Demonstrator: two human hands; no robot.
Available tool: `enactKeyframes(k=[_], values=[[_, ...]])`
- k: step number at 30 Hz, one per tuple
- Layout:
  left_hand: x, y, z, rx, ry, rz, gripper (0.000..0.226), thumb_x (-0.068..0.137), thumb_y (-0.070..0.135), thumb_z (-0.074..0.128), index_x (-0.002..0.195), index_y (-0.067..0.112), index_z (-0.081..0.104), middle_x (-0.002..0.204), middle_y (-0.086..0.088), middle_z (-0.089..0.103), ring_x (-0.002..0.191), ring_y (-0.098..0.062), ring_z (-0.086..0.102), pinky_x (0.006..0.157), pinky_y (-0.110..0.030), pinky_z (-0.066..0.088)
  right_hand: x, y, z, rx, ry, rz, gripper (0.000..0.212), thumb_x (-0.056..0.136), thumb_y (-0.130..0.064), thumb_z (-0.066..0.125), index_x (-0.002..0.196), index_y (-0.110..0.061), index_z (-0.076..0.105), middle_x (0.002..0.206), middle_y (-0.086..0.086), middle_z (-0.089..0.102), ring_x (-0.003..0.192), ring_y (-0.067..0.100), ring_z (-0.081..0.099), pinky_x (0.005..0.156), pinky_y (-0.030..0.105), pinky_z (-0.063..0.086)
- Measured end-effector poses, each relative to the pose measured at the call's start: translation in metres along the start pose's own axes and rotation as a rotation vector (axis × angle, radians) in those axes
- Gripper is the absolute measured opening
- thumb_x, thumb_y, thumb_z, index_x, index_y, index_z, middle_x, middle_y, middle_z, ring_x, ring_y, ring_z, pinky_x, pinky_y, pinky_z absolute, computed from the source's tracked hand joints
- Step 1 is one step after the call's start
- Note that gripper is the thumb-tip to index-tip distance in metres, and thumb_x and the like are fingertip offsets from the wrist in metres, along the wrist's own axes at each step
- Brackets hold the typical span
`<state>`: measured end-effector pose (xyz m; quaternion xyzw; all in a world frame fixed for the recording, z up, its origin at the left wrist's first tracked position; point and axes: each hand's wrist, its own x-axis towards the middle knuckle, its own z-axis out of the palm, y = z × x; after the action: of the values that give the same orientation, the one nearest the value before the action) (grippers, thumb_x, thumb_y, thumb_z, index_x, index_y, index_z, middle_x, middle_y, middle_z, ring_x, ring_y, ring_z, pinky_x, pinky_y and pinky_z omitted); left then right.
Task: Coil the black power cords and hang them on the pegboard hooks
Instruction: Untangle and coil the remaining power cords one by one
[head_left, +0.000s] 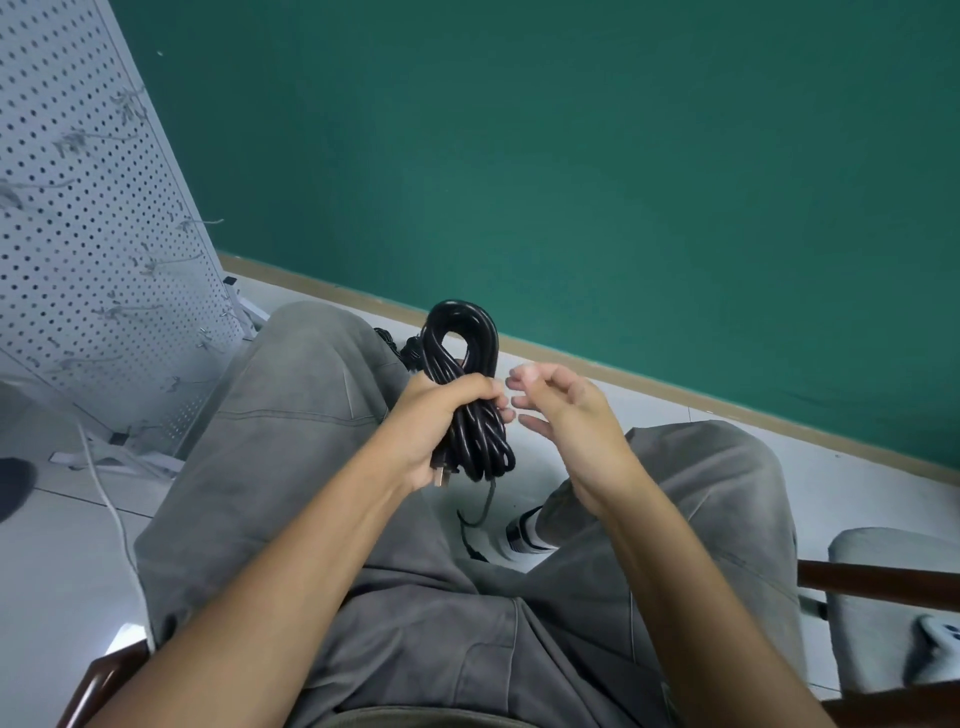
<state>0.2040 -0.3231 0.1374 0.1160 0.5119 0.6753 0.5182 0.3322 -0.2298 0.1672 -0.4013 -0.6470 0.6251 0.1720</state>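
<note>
One coiled cord (465, 395) sits clenched in our left hand (441, 415) above our lap, bundled for hanging; our right hand (566, 415), at three o'clock, hovers released, perhaps readying a wrap.

Open air lies ahead of my knees toward the green wall (571, 156), while the pegboard (78, 208) with its hooks (200, 224) stands off to my left.

One coiled cord (462, 384), two hands, one pegboard (93, 218).
</note>
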Motion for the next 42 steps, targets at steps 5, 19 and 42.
enactKeyframes(k=[5, 19, 42], values=[[0.008, 0.003, -0.004, -0.166, 0.251, -0.007, 0.015, 0.090, 0.019, 0.075, 0.084, 0.007, 0.067, 0.070, -0.007, 0.061, 0.057, -0.020, 0.061, 0.052, -0.027, 0.052, -0.017, 0.034, 0.014, -0.136, -0.238, 0.113, 0.082, 0.089, -0.085, 0.022, 0.135, -0.032, 0.064, 0.134, -0.012, 0.067, 0.130, 0.005, 0.057, 0.118, 0.040, 0.039], [0.017, 0.004, -0.014, -0.414, 0.558, 0.220, 0.009, 0.088, 0.010, 0.076, 0.083, 0.006, 0.069, 0.085, -0.015, 0.070, 0.074, -0.029, 0.067, 0.064, -0.036, 0.055, -0.026, 0.025, 0.018, -0.396, -0.455, 0.161, 0.072, 0.098, -0.071, 0.029, 0.105, -0.016, 0.074, 0.098, 0.012, 0.076, 0.088, 0.016, 0.071, 0.098, 0.038, 0.051], [0.007, -0.007, 0.006, 0.265, 0.045, 0.285, 0.018, 0.091, 0.016, 0.078, 0.080, 0.008, 0.066, 0.072, -0.002, 0.064, 0.071, -0.012, 0.060, 0.068, -0.025, 0.051, -0.015, -0.012, -0.002, -0.481, -0.103, -0.296, 0.022, 0.098, -0.006, 0.063, 0.101, -0.027, 0.055, 0.086, -0.002, 0.070, 0.079, 0.009, 0.070, 0.074, 0.022, 0.055]])
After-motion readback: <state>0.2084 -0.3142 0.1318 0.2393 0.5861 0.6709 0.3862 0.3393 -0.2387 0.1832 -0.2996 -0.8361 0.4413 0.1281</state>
